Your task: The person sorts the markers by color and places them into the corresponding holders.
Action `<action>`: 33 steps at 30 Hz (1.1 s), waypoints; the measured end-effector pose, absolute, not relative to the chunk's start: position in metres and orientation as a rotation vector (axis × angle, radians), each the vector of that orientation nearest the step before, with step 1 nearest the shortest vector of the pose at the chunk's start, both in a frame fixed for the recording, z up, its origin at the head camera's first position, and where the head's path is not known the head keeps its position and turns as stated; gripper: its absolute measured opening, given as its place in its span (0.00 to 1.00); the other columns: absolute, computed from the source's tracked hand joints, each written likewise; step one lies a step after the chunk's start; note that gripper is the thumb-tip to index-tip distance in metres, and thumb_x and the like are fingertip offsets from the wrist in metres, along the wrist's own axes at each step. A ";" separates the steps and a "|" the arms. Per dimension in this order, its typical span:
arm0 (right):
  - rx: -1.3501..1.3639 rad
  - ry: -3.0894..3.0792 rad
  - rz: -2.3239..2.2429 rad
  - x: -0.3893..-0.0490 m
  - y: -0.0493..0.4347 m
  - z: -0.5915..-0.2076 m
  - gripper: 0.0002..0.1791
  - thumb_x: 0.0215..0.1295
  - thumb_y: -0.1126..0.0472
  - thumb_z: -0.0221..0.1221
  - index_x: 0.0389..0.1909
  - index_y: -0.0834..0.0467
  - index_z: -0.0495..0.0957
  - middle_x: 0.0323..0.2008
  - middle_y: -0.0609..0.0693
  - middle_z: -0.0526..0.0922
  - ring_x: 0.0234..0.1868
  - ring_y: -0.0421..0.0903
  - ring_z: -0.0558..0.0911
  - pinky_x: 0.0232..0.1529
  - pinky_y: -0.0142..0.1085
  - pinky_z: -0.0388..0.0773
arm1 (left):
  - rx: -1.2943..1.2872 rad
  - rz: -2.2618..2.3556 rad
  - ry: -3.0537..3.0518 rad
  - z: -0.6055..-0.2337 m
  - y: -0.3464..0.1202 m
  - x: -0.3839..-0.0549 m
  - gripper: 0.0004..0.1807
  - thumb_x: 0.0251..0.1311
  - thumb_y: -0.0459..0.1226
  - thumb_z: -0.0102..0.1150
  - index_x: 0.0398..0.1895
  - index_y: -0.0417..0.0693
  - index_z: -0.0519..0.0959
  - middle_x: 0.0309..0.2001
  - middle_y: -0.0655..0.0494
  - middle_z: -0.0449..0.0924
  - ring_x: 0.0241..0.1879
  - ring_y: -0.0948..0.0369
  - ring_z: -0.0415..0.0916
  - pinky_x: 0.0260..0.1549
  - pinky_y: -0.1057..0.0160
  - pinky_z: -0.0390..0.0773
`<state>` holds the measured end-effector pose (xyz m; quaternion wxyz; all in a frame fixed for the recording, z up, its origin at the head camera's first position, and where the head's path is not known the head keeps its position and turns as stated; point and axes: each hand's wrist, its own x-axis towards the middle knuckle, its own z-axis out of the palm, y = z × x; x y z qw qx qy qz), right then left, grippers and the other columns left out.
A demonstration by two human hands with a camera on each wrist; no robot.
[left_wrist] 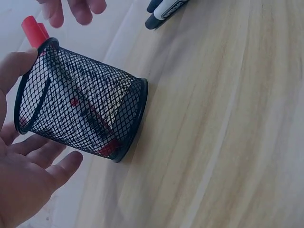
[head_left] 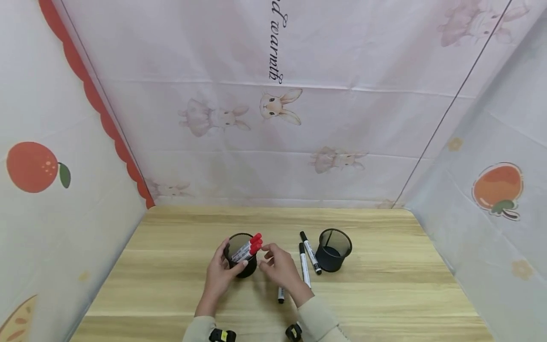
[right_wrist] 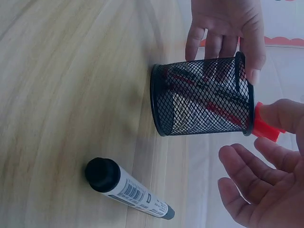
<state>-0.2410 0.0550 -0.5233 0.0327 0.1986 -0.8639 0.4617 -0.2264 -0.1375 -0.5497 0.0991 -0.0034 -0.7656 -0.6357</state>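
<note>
A black mesh pen cup (head_left: 247, 271) stands on the table, with several red-capped markers (head_left: 245, 251) leaning in it, caps above the rim. My left hand (head_left: 220, 275) holds this cup from the left, thumb at the rim and fingers around the far side, as the right wrist view shows. Just right of the red caps is my right hand (head_left: 279, 268), its fingers loosely bent with nothing between them. In the right wrist view its thumb overlaps a red cap (right_wrist: 265, 124). A black-capped marker (right_wrist: 137, 192) lies below that hand, partly covered by it in the head view.
A second black mesh cup (head_left: 330, 261) stands to the right. Beside it, on its left, lie two black-capped markers (head_left: 311, 254), one with its lower end behind my right forearm. Printed cloth walls (head_left: 273, 180) enclose the wooden table (head_left: 384, 294) at the back and both sides.
</note>
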 end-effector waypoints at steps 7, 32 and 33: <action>0.707 -2.751 1.150 -0.236 0.062 -0.512 0.23 0.56 0.61 0.62 0.54 0.62 0.72 0.43 0.58 0.78 0.41 0.52 0.78 0.37 0.40 0.76 | 0.034 -1.726 -2.334 -0.544 -0.136 -0.221 0.47 0.44 0.40 0.73 0.69 0.47 0.59 0.67 0.43 0.58 0.65 0.47 0.54 0.58 0.45 0.60; 0.752 -2.841 0.649 -0.231 0.108 -0.487 0.25 0.56 0.53 0.64 0.54 0.60 0.74 0.49 0.56 0.77 0.48 0.53 0.77 0.44 0.48 0.75 | 0.058 -1.169 -2.599 -0.504 -0.135 -0.201 0.31 0.48 0.41 0.69 0.57 0.38 0.73 0.56 0.37 0.70 0.55 0.42 0.67 0.49 0.42 0.68; 0.750 -2.832 0.641 -0.231 0.109 -0.486 0.25 0.56 0.53 0.64 0.54 0.59 0.74 0.49 0.56 0.77 0.48 0.53 0.77 0.44 0.47 0.75 | 0.063 -1.156 -2.615 -0.502 -0.135 -0.201 0.32 0.49 0.41 0.69 0.57 0.38 0.73 0.56 0.36 0.69 0.55 0.42 0.67 0.49 0.42 0.68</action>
